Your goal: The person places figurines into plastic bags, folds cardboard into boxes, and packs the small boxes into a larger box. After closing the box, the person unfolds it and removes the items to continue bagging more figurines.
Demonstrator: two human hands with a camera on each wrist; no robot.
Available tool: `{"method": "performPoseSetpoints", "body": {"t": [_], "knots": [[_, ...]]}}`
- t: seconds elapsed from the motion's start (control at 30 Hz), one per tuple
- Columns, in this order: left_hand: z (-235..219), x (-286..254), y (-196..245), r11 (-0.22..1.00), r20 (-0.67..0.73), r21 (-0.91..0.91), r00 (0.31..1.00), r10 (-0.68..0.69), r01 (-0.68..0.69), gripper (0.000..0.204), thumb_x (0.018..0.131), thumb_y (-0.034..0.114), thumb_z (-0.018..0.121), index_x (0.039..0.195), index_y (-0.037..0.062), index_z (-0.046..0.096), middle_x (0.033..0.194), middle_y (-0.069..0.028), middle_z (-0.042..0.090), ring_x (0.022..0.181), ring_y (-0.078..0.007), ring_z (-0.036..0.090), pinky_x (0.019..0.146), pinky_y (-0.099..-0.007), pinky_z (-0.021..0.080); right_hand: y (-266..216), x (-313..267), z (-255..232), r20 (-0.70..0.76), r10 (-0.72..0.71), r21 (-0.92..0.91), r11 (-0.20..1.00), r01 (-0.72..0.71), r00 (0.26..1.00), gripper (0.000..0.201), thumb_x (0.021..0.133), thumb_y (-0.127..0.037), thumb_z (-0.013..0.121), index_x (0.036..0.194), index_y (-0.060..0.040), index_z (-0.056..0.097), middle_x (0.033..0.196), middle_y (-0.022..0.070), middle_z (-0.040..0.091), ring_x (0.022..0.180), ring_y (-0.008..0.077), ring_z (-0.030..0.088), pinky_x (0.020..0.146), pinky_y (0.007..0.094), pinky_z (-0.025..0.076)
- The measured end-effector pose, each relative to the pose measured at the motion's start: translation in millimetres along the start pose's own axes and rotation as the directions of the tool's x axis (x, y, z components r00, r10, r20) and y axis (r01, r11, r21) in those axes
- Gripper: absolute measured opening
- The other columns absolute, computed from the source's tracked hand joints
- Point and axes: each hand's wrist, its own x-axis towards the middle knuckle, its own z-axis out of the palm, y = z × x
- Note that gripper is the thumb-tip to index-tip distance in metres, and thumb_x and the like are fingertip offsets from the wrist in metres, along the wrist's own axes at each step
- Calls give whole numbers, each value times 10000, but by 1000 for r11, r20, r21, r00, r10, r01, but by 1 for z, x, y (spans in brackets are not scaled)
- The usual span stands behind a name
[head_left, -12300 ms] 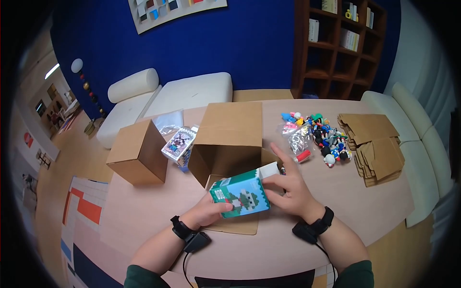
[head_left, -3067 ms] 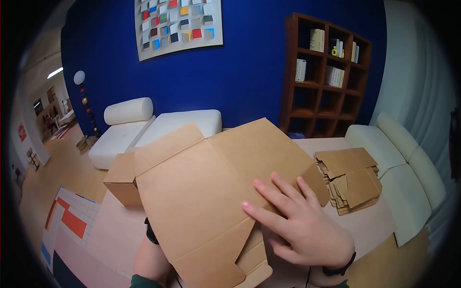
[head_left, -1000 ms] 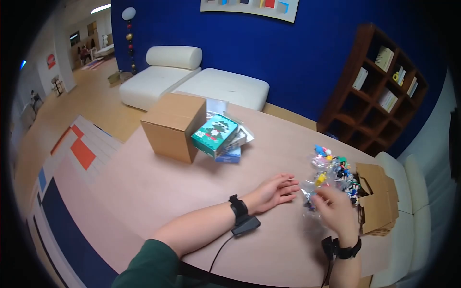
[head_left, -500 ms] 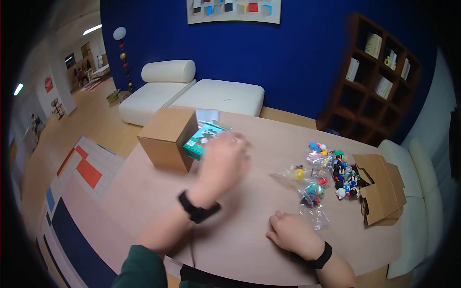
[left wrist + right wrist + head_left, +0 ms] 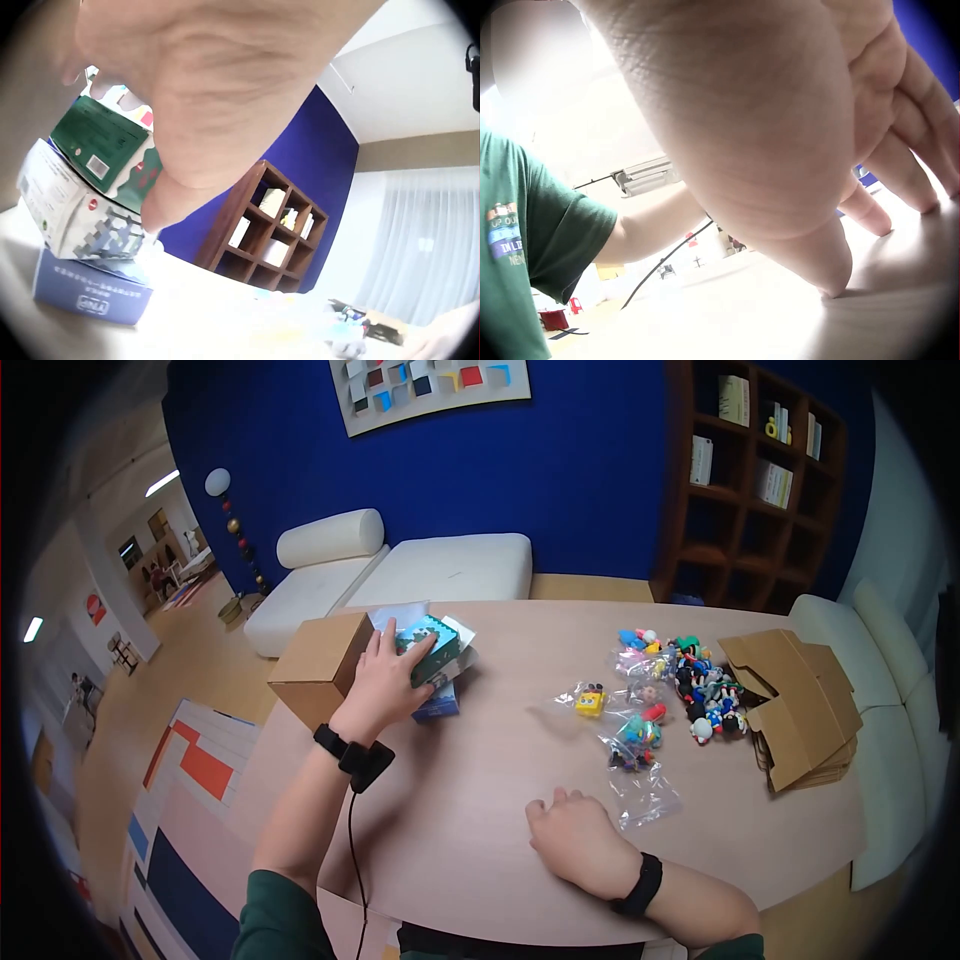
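Observation:
My left hand [image 5: 380,685] reaches over the small green box [image 5: 437,652] at the top of a stack. Its fingers are spread across the top, and the thumb lies along the box's side in the left wrist view. Below are a white printed box [image 5: 64,202] and a blue box [image 5: 90,289]. The right hand [image 5: 585,845] rests on the table [image 5: 480,780], fingertips on its surface and nothing held. Just beyond it lie clear plastic bags [image 5: 640,795], some with small toy figures, including a yellow figure [image 5: 590,703].
A closed brown carton [image 5: 320,665] stands left of the stack. Loose toy figures [image 5: 715,700] lie in a pile at the right. Beside them are stacked flat brown cardboard pieces [image 5: 800,710]. A cable [image 5: 355,860] hangs from the left wrist.
Earlier, the hands held the green box, then folded cardboard. Since one second ago, my left hand has moved left onto the stack; the right has drawn back from the bags to the table.

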Motion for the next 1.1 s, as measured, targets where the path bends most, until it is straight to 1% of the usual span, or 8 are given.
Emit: {"method": "performPoseSetpoints", "body": {"t": [0.17,0.33,0.4,0.47,0.63,0.7,0.77,1.1], "knots": [[-4,1,-5,1000,97,-11,995,-10,11,879,755,246,786,1542,365,413,1552,-330,309,1380,-525,395,1078,-546,440,-5,-2,16,-71,27,-113,993,-35,997,425,867,-210,640,1219,27,619,983,266,678,844,367,680,677,395,553],[-18,3,3,998,178,-29,982,-55,61,911,736,216,776,1554,348,397,1454,-332,396,1285,-532,489,1019,-498,507,-8,-3,13,-68,40,-118,992,-48,997,414,844,-154,600,1215,28,620,991,275,676,848,373,679,682,391,552],[-14,5,-1,954,179,-274,981,-74,122,924,737,213,772,1567,319,380,1396,-341,424,1278,-540,482,1005,-519,511,-10,-3,12,-43,58,-97,993,-62,997,421,838,-146,595,1220,28,619,1007,285,677,859,378,682,691,389,555],[-9,6,2,973,170,-186,980,-102,134,921,743,243,786,1569,297,381,1394,-344,423,1272,-531,499,1009,-508,513,-11,-2,20,-94,49,-195,979,-66,994,400,852,-148,599,1233,-38,646,1119,343,696,795,296,646,591,341,499],[-2,5,9,996,83,-11,993,-82,84,918,771,365,808,1573,273,373,1366,-324,438,1170,-494,595,1019,-451,519,-13,-2,29,-146,53,-226,970,-86,988,391,859,-152,593,1229,-41,647,1124,345,693,788,294,639,574,335,487],[-13,10,18,909,234,-313,950,-208,276,888,794,438,792,1567,274,387,1373,-324,440,1172,-492,604,1004,-454,531,-14,-2,27,-136,65,-204,975,-92,989,387,862,-152,590,1229,-43,647,1127,350,691,795,298,645,567,334,482],[-4,11,13,934,182,-248,959,-217,259,872,796,465,787,1553,249,413,1373,-326,441,1128,-479,635,965,-450,553,-13,-2,22,-51,90,-112,989,-95,995,445,853,-159,586,1262,14,608,1149,373,653,937,435,688,739,397,568],[-10,-2,22,984,21,-101,989,-143,144,891,754,448,819,1521,179,456,1497,-380,327,1115,-502,644,914,-460,579,-17,-1,29,-111,86,-191,976,-106,990,429,857,-166,584,1247,10,614,1138,400,653,930,440,693,700,398,570]]}}
